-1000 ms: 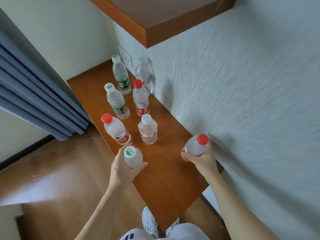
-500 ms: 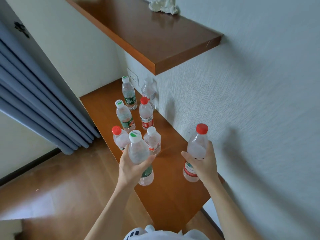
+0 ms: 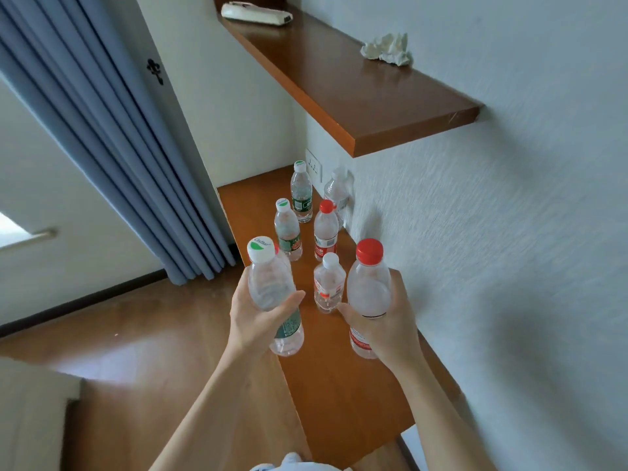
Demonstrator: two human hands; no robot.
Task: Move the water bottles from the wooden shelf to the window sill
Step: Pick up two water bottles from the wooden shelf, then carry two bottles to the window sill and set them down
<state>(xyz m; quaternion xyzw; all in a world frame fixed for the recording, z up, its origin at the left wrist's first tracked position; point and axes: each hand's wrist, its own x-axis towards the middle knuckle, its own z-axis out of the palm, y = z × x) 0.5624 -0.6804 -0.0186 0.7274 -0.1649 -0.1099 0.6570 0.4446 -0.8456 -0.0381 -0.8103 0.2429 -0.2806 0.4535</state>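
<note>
My left hand (image 3: 253, 317) grips a clear bottle with a white-and-green cap (image 3: 270, 287), raised above the lower wooden shelf (image 3: 339, 385). My right hand (image 3: 390, 321) grips a red-capped bottle (image 3: 368, 287), also lifted off the shelf. Several bottles still stand on the shelf behind them: a small white-capped one (image 3: 328, 283), a red-capped one (image 3: 325, 231), two green-labelled ones (image 3: 288, 229) (image 3: 301, 192), and a clear one (image 3: 336, 192) against the wall. A red cap peeks out behind the left-hand bottle.
An upper wooden shelf (image 3: 356, 96) juts out overhead with crumpled paper (image 3: 389, 49) and a white remote (image 3: 255, 11). Blue curtains (image 3: 112, 130) hang on the left. Wood floor lies below the lower shelf. A wall socket (image 3: 314, 164) sits behind the bottles.
Both hands have lifted their bottles off the shelf and up toward the camera. The view has tilted upward, showing more of the upper shelf.
</note>
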